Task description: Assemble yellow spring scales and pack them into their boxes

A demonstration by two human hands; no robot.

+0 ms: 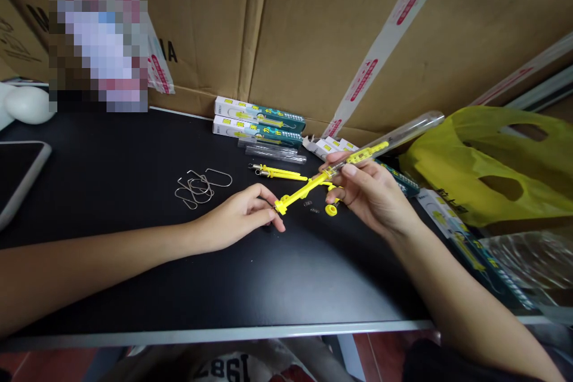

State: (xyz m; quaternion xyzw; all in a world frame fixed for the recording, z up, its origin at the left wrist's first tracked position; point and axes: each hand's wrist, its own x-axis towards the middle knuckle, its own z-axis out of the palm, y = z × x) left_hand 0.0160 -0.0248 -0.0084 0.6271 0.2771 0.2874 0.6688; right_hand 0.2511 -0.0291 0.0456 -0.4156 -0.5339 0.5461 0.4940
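Observation:
My right hand (376, 191) grips a clear plastic tube (414, 130), which slants up to the right. Partly inside it is a yellow plastic rod (301, 190), its lower length sticking out toward my left hand (242, 215). Thumb and fingers of my left hand pinch the rod's lower end, at a flared yellow piece. On the black table behind lie yellow rods with metal ends (280, 173). A round yellow cap (331, 210) and small springs (312, 207) lie below my right hand. Several bent wire hooks (199, 188) are heaped left of my hands.
Two stacked printed boxes (257, 124) stand at the back, with loose clear tubes (275, 152) before them. A yellow plastic bag (474, 167) and another printed box (474, 248) are at right. A phone-like device (20, 176) lies at left. Cardboard (295, 30) walls the back.

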